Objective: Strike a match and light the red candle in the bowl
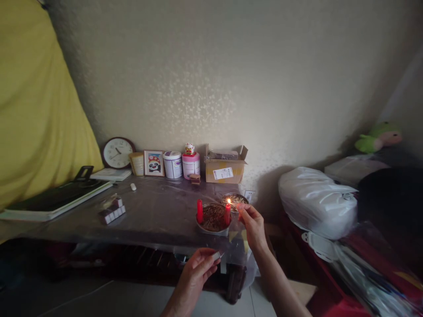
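Note:
Between the fingertips of my right hand [251,224] is a match [233,203], its burning end at the top of the right red candle [227,214]. A flame [229,201] glows there; whether the wick itself burns I cannot tell. A second red candle [199,211] stands upright at the left side of the same round bowl [213,230], which is filled with brown grainy material. Lower down, in front of the table edge, my left hand [199,266] is closed around a small matchbox [216,256].
Behind the bowl sits a round tin [235,197] of matchsticks or similar slivers. An open cardboard box [224,171], two canisters [172,164], a picture frame [154,163] and a clock [118,152] line the wall. Stacked small boxes [113,212] lie left; a white plastic bag [317,200] is right.

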The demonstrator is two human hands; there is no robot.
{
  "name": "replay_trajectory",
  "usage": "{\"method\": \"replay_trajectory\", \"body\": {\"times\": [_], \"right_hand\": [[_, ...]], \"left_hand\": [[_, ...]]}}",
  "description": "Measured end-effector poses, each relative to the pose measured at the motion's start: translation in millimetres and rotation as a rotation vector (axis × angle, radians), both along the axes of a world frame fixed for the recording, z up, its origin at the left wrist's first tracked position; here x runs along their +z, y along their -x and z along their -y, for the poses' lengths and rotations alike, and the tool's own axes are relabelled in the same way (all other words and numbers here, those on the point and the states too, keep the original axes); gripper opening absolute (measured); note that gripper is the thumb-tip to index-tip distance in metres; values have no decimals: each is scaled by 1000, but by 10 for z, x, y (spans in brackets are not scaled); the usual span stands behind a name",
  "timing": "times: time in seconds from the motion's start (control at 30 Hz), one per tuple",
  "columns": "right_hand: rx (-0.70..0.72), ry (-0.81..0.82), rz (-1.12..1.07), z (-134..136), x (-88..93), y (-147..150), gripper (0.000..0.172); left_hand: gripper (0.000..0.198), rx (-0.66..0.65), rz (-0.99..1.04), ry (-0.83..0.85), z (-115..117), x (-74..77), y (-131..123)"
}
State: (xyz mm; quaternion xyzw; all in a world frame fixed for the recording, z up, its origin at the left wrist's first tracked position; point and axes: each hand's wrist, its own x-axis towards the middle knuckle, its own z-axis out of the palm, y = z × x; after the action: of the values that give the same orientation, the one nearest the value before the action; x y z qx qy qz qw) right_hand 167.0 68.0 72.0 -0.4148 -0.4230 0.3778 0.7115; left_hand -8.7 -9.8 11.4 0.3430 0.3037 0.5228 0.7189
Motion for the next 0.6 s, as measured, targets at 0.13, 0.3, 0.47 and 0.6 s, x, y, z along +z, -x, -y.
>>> {"method": "replay_trajectory", "body": {"times": [0.13,0.3,0.47,0.6], "right_hand": [[-6,4,3,-8,-3,7,23],[-8,3,5,3,15,16,23],[-3,-3,-4,4,32,25,24],[5,-6,-6,-10,25,27,24]], "left_hand": [[19,10,-3,7,10,19,4],[19,8,-13,11,13,35,10],[17,1,-4,0,4,7,7],[17,0,-1,5,1,-5,5]]}}
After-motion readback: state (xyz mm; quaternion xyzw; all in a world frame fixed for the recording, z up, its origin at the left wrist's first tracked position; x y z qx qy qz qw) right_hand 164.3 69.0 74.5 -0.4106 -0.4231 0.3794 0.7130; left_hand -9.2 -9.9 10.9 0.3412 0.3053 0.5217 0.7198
